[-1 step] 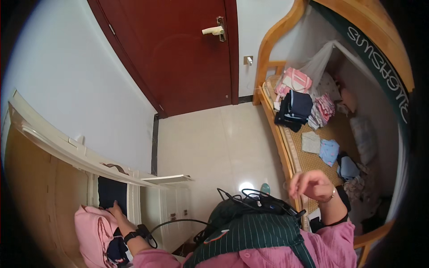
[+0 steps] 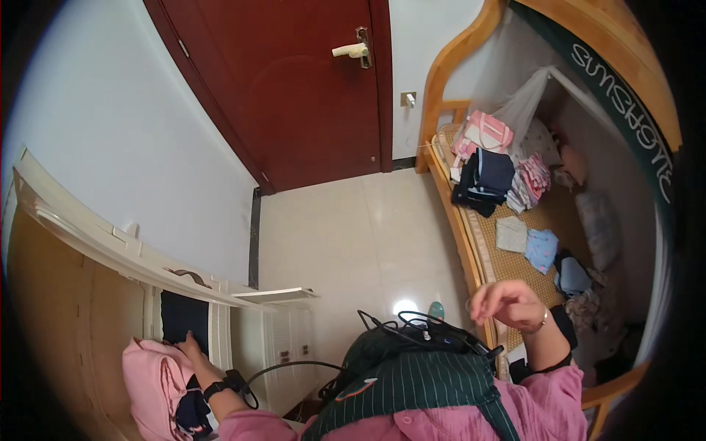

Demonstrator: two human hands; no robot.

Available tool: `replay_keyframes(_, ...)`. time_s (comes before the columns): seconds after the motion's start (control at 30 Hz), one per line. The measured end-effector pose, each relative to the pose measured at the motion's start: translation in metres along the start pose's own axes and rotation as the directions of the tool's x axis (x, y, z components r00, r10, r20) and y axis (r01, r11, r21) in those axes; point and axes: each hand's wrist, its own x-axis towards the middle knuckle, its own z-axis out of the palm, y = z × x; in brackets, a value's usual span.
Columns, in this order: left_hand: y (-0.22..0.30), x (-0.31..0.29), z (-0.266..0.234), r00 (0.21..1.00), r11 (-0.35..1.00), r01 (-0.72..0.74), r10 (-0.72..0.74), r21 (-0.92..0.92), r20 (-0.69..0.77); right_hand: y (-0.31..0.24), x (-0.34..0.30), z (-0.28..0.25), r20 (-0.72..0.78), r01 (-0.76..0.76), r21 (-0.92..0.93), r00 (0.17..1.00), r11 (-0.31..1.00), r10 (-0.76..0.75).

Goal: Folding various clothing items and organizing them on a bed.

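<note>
My left hand [image 2: 190, 348] reaches into a cream cabinet [image 2: 219, 331] at the lower left. Its thumb and fingers are apart and rest by a dark navy cloth [image 2: 185, 317] lying inside; part of the fingers is hard to make out. A folded pink cloth [image 2: 151, 375] sits right beside that hand, with a dark patterned garment [image 2: 193, 411] next to it. On the right, my right hand [image 2: 511, 305] is raised near the bed's edge, its fingers loosely bent and apart with nothing in them.
A wooden bed [image 2: 456, 228] with a woven mat holds folded dark clothes [image 2: 491, 173], a pink-and-white bag [image 2: 485, 134] and a blue garment [image 2: 542, 250]. Ahead is a dark red door [image 2: 294, 88]. A cabinet door [image 2: 276, 295] juts out. Black cables [image 2: 382, 320] hang at my chest.
My right hand has shifted very slightly to the left. The left hand and the cloths beside it look the same.
</note>
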Motion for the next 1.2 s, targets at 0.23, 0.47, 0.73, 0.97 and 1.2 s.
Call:
replay_keyframes(0.23, -0.031, 0.025, 0.017, 0.996, 0.869, 0.035, 0.007, -0.494, 0.084, 0.048, -0.005, -0.031, -0.200, -0.239, 0.092, 0.947, 0.967, 0.253)
replay_keyframes(0.47, 0.008, -0.005, 0.013, 0.998, 0.961, 0.036, -0.048, -0.274, -0.038, 0.071, -0.002, -0.033, -0.178, -0.327, 0.083, 0.925, 0.941, 0.336)
replay_keyframes(0.73, 0.029, -0.036, -0.005, 0.983, 0.998, -0.037, 0.047, -0.057, 0.178, 0.077, 0.001, -0.030, -0.164, -0.410, 0.082, 0.894, 0.909, 0.418)
replay_keyframes(0.97, 0.036, -0.038, -0.010, 0.941, 0.978, -0.046, -0.026, 0.201, 0.338, 0.082, 0.005, -0.030, -0.128, -0.425, 0.022, 0.896, 0.905, 0.425)
replay_keyframes(1.2, 0.016, -0.028, 0.000, 0.933, 0.718, -0.357, 0.246, 0.598, 0.262, 0.084, 0.013, -0.023, -0.082, -0.482, 0.011, 0.873, 0.876, 0.481)
